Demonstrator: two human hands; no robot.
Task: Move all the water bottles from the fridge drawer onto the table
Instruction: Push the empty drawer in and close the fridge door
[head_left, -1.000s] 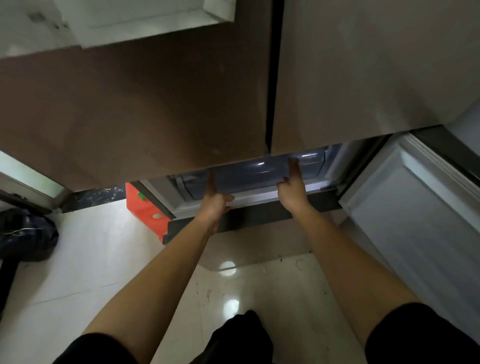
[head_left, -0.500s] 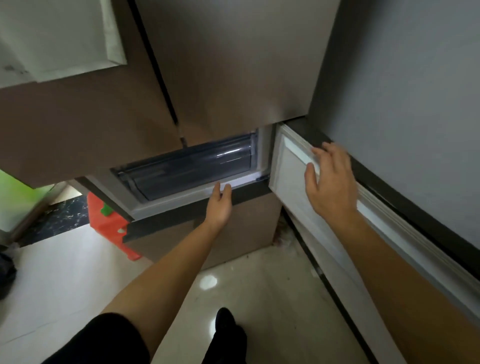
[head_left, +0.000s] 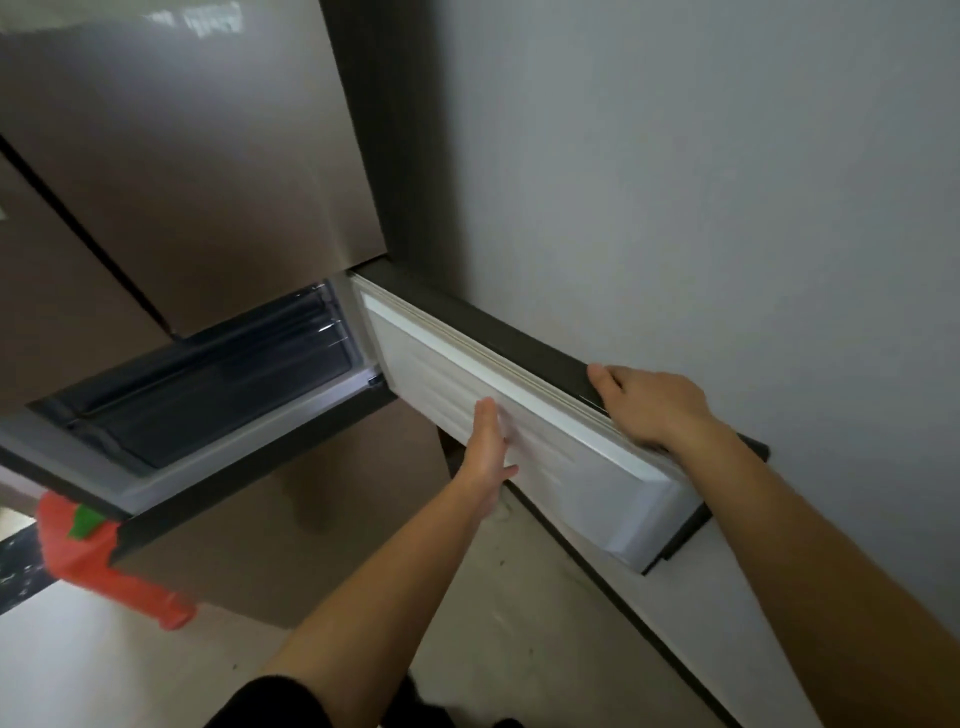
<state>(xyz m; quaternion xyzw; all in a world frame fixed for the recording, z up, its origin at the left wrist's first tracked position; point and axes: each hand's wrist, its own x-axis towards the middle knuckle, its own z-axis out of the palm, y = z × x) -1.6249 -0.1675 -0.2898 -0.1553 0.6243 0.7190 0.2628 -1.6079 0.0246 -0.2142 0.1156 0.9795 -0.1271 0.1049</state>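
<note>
Clasping door (head_left: 571, 483) in right hand (head_left: 654, 410), left hand (head_left: 485, 457) flat on it, drawer (head_left: 208, 379) apart leftward

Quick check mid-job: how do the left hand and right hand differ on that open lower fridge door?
Place: the left hand lies on the white inner liner of the open, dark-edged lower fridge door; the right hand sits on its dark top edge.
Pose: the left hand's fingers are straight and flat against the liner; the right hand's fingers bend over the edge, gripping it.
Shared: both touch the same door.
</note>
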